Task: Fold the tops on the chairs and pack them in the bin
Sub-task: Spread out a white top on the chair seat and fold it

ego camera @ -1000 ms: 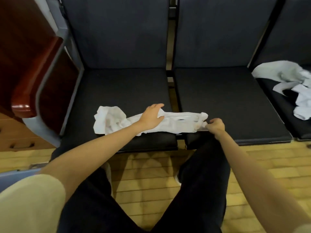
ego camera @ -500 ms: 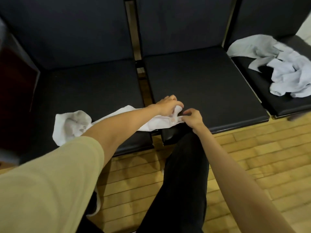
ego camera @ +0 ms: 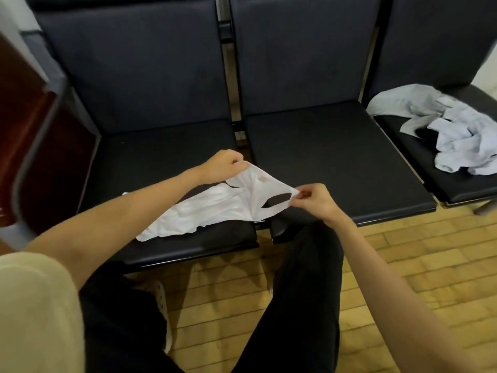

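A white top lies across the front of the left dark chair seat, its right end lifted and stretched. My left hand pinches the upper corner of that end, and my right hand pinches the lower corner near the gap between the seats. The fabric is taut between both hands, showing an armhole opening. A crumpled pale grey top lies on the right chair seat. No bin is in view.
The middle chair seat is bare. A dark red wooden piece with a grey frame stands at the left. My legs in black trousers stand over the wooden floor in front of the chairs.
Both hands have taken the right end of the white top, lifted it and pulled it apart; before, the left hand lay on the top's middle. The view has shifted.
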